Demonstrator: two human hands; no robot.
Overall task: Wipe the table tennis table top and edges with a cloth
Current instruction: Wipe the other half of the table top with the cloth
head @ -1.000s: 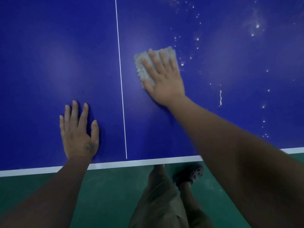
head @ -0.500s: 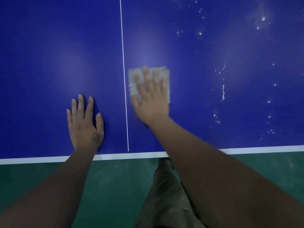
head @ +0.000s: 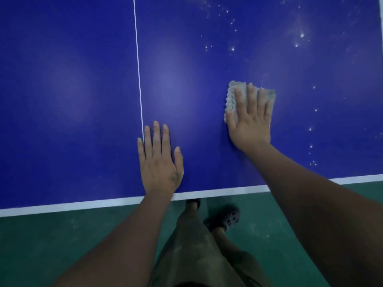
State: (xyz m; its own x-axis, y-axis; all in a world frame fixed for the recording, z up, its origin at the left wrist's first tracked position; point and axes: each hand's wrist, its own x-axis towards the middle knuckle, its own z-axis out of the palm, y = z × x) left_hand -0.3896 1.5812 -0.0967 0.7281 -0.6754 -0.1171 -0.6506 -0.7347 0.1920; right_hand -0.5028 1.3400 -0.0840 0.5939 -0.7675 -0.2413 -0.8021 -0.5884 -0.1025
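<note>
The blue table tennis table fills the upper view, with a thin white centre line and a white near edge. A grey folded cloth lies flat on the top, right of the centre line. My right hand presses on it with straight fingers, covering most of it. Flat on the bare surface just right of the centre line, near the edge, rests my left hand. White specks and smears dot the table's right part.
Green floor runs below the table's near edge. My legs in olive trousers and a dark perforated shoe stand close to the edge, under my arms.
My right hand has slid the cloth to the right, away from the centre line. My left hand has shifted across the centre line to its right side. The view has shifted right.
</note>
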